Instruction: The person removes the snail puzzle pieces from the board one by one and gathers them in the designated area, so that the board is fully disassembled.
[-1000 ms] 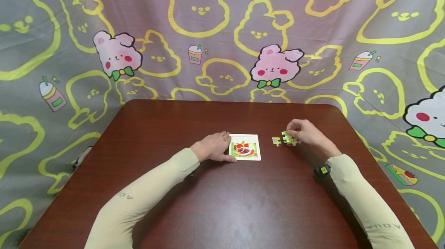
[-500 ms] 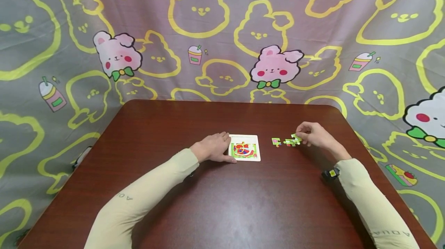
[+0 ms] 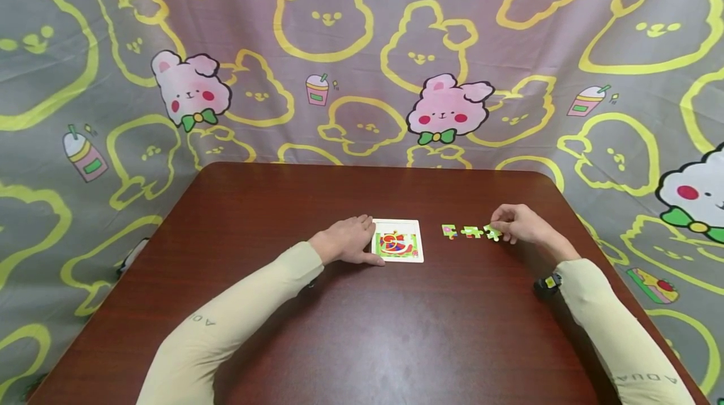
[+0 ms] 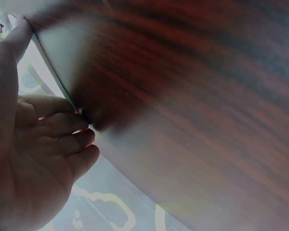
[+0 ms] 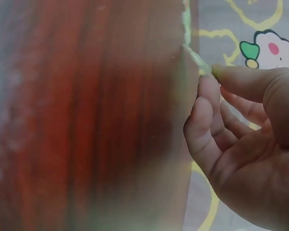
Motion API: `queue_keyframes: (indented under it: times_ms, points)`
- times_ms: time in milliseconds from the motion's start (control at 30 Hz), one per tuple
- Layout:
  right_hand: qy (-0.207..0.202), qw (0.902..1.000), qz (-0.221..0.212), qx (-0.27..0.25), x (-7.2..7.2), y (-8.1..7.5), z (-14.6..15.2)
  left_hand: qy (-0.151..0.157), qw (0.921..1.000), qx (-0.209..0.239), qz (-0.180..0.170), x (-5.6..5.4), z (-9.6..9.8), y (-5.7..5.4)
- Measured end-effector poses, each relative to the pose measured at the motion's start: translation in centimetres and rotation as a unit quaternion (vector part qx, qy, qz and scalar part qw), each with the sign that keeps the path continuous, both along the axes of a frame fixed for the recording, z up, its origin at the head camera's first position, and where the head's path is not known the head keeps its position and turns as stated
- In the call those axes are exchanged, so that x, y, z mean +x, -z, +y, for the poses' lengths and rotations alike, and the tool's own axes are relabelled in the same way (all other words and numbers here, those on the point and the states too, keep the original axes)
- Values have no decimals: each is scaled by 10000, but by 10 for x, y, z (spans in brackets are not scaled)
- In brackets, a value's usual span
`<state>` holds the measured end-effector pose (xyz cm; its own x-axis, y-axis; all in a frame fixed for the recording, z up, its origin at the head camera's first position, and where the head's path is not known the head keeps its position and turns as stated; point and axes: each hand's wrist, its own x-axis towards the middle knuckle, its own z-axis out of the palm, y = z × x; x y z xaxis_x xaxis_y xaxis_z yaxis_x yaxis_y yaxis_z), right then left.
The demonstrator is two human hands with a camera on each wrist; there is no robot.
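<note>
A white-framed jigsaw puzzle board (image 3: 420,241) lies mid-table, its lower part filled with a colourful picture and a white strip showing along the top. My left hand (image 3: 347,240) rests against the board's left edge, fingers extended; the left wrist view shows the fingertips by that edge. Right of the board, two green jigsaw pieces lie in a row: a left piece (image 3: 449,231) with a pink spot and a middle piece (image 3: 471,232). Between thumb and fingers my right hand (image 3: 516,224) pinches a third green puzzle piece (image 3: 492,233). In the right wrist view this piece (image 5: 197,60) appears edge-on, tilted.
The dark red-brown table (image 3: 362,323) has rounded far corners. A patterned curtain (image 3: 351,103) hangs behind it and along both sides. A dark device (image 3: 547,284) is worn on the right wrist.
My right hand has moved right and slightly nearer with its puzzle piece, drawing it off the middle piece, which now shows whole. The left hand and board stay put.
</note>
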<state>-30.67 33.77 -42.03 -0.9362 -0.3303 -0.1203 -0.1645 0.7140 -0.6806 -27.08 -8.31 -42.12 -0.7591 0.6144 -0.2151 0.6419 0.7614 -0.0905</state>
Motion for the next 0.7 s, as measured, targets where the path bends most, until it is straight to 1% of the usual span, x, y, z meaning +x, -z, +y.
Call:
queue_keyframes:
  times_ms: [167, 267, 533, 700]
  points:
    - [27, 9999, 22, 158, -2, 5, 1, -13, 10000, 8, 1, 0, 0, 0]
    - [72, 9995, 4, 300, -2, 5, 0, 1, 10000, -4, -4, 0, 1, 1]
    - [-5, 9983, -171, 559, -4, -1, -3, 5, 10000, -8, -13, -1, 2, 1]
    - [55, 9958, -305, 866, -6, -5, -8, 3, 10000, -24, -3, -1, 1, 0]
